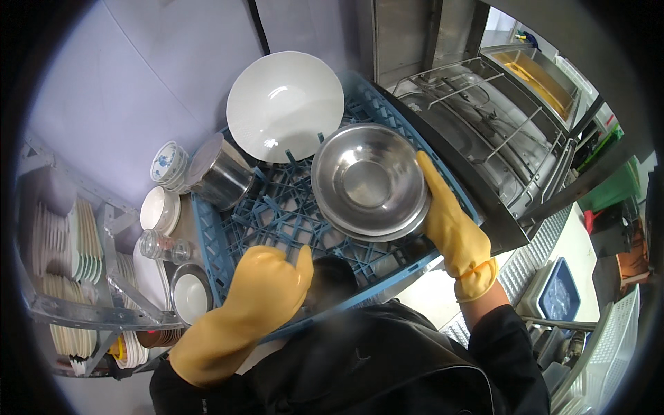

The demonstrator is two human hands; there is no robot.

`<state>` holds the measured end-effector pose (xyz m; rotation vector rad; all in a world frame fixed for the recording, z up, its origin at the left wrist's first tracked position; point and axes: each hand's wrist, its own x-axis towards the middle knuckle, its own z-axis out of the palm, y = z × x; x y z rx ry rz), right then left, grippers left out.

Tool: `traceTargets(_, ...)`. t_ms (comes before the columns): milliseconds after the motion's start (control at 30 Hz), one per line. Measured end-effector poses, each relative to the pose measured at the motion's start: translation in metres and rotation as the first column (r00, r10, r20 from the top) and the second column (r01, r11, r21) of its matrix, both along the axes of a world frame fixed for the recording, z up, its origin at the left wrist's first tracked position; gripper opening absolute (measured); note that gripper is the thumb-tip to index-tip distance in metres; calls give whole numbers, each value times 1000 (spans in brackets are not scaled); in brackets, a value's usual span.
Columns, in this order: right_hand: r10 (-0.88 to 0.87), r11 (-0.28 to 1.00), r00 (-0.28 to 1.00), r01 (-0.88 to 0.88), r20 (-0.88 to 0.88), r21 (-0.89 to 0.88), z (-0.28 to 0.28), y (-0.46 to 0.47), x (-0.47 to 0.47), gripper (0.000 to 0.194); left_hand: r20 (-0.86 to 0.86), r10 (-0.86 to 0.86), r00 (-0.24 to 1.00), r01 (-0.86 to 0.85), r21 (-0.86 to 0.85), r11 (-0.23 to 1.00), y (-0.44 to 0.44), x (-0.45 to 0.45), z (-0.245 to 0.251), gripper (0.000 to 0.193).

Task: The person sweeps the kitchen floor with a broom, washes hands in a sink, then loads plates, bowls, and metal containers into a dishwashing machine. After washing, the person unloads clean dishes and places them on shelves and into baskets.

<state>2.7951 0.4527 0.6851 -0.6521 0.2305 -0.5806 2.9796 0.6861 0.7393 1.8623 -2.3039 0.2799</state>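
Observation:
A blue plastic dish rack [207, 249] lies before me. My right hand [456, 228], in a yellow rubber glove, grips the right rim of stacked stainless steel bowls [367, 181] over the rack. My left hand [270, 282], gloved alike, is over the rack's near left part, fingers curled and thumb raised; whether it holds something is hidden. Near its thumb is a dark round item [334, 282], partly hidden. A large white bowl [285, 106] leans at the rack's far side. A steel container [223, 174] lies tilted at the left edge.
Left of the rack stand patterned small bowls [168, 162], white bowls [155, 207], a glass jar [161, 246] and a steel-rimmed bowl [192, 296]. Metal shelving [109, 319] holds stacked plates at far left. To the right is an open steel machine bay with a wire frame [498, 140].

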Motion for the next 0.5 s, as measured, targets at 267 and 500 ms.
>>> traceTargets(267, -128, 990, 922, 140, -366, 8, -7, -7, 6, 59, -183, 211, 960, -143, 329, 934, -35, 1, -45, 45)
traceTargets(500, -187, 982, 937, 187, -296, -28, -7, -22, 4, 57, -385, 479, 789, -118, 670, 733, -57, -5, -41, 51)
